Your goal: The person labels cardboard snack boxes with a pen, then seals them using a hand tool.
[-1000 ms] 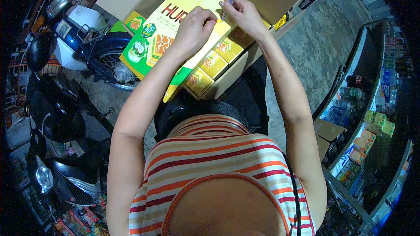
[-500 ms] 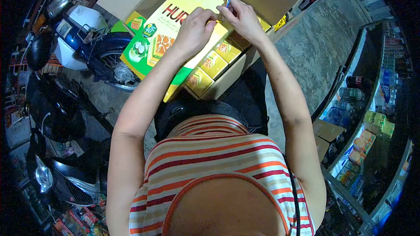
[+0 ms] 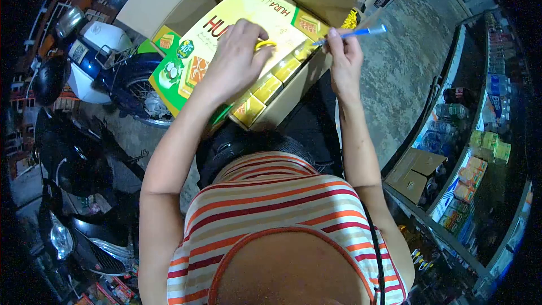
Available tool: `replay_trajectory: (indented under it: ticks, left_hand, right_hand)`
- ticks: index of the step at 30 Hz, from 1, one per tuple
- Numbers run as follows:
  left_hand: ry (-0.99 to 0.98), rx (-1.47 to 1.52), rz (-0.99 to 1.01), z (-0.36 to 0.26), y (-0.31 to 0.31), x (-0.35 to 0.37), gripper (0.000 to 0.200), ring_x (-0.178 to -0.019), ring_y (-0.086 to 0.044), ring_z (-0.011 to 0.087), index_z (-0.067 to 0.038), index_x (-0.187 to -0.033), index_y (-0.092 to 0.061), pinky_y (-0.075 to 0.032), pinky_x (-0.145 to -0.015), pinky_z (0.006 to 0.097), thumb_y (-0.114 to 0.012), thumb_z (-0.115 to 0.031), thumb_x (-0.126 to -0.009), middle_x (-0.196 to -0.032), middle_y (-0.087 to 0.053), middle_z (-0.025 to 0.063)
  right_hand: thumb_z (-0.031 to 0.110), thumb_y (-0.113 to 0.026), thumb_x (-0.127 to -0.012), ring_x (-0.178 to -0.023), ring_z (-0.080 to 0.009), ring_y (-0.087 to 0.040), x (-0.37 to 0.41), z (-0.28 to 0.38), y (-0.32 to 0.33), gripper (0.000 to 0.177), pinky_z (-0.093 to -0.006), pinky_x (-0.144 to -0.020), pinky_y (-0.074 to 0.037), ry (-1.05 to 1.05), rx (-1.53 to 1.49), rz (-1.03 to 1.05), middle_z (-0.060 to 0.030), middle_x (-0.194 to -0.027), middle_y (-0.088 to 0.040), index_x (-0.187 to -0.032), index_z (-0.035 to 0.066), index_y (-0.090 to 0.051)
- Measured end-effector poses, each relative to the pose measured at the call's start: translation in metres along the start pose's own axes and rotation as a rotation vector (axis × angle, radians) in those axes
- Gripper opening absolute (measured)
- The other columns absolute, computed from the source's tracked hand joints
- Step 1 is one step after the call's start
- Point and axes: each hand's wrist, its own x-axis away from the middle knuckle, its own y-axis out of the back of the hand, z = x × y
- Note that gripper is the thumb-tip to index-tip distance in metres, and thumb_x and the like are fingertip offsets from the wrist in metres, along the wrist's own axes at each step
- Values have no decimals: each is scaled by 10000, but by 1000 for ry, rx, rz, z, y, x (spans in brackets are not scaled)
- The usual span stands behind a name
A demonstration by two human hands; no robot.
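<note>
My left hand [image 3: 237, 59] lies over a yellow and green HURA package [image 3: 257, 11]. Its fingers are curled around a thin yellow loop [image 3: 264, 44], whose exact kind I cannot make out. A blue and white pen [image 3: 364, 32] is pinched in my right hand [image 3: 346, 62], just right of the package. The pen lies nearly level, one end toward the package and the other out to the right. Beneath the package, several small yellow HURA boxes [image 3: 248, 110] stand in an open cardboard carton [image 3: 296, 99] in front of my body.
A motorbike wheel [image 3: 149, 96] is beside the carton on the left, with another dark motorbike [image 3: 84, 152] nearer. Shelves with bottles [image 3: 449, 110] and packets run along the right. A flattened-looking cardboard box [image 3: 415, 175] sits by them.
My right hand has moved right and down, away from my left hand. The pen has swung from upright to nearly level. My left hand keeps its yellow loop and shifts slightly down-left.
</note>
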Motion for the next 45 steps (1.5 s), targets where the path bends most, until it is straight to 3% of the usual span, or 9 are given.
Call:
replay_trajectory:
  ticks: [5,10,13,16,25,31,35,39,45]
  left_hand:
    - [218,-466,312,-25,-10,47,1106,-1432,-121,464,-78,-1498,-211,-216,-1068,694,-849,-352,-637,-1541,-171,230]
    - [152,-491,273,-16,-12,58,997,-1419,-153,477,-73,-1507,-181,-235,-1061,695,-792,-153,-723,-1550,-158,213]
    - [53,-419,181,-16,3,58,862,-1335,-339,470,-52,-1480,-246,-334,-1042,627,-721,-91,-763,-1453,-323,270]
    - [7,-139,104,-15,27,50,725,-1135,-586,363,-17,-1443,-330,-459,-992,383,-680,-63,-810,-1244,-567,270]
    - [215,-329,290,-33,14,19,1051,-1414,-154,492,-33,-1487,-227,-187,-1037,739,-803,-421,-699,-1523,-202,262]
    - [19,-298,297,1,-4,-51,804,-1449,-178,370,-62,-1456,-331,-103,-1149,605,-646,-475,-842,-1517,-291,199]
    - [-145,-184,356,37,-20,-108,550,-1081,-514,340,16,-1037,-619,-361,-994,446,-412,-489,-973,-1064,-595,197]
    - [-184,-222,410,49,-40,-130,562,-832,-576,349,1,-809,-604,-406,-910,436,-374,-479,-988,-753,-598,193]
    - [-289,-281,366,54,-43,-139,605,-825,-597,359,-10,-862,-634,-420,-885,456,-319,-508,-1001,-764,-614,203]
  right_hand:
    - [199,-536,-999,-859,-112,-614,26,-5,60,209,-267,-789,-496,-64,13,-289,-54,-940,-648,-1097,25,-597]
    - [275,-492,-1012,-926,-194,-612,11,-51,110,297,-347,-836,-492,-73,177,-336,-122,-1015,-666,-1121,29,-620]
    - [350,-426,-985,-1024,-384,-539,-21,-67,125,407,-470,-937,-412,-24,865,-190,-254,-1084,-612,-994,16,-660]
    - [260,-459,-944,-1028,-396,-576,-76,-102,136,312,-473,-914,-447,-33,1218,-2,-240,-1105,-617,-1004,29,-661]
    - [151,-486,-890,-1013,-351,-656,-182,-188,117,259,-476,-829,-532,-172,1535,293,-194,-1102,-649,-1042,68,-679]
    - [149,-490,-881,-981,-347,-673,-195,-229,129,283,-457,-831,-544,-73,1569,307,-174,-1124,-664,-1064,114,-703]
    - [248,-628,-835,-913,-404,-656,-228,-213,155,266,-467,-780,-511,0,1026,192,-217,-987,-689,-1027,75,-691]
    - [180,-647,-909,-600,-62,-485,-241,-84,133,139,-246,-524,-395,-88,520,23,16,-742,-609,-978,64,-681]
    - [186,-635,-929,-709,-81,-576,-206,48,128,179,-233,-628,-428,33,95,-14,-8,-859,-673,-1049,53,-628]
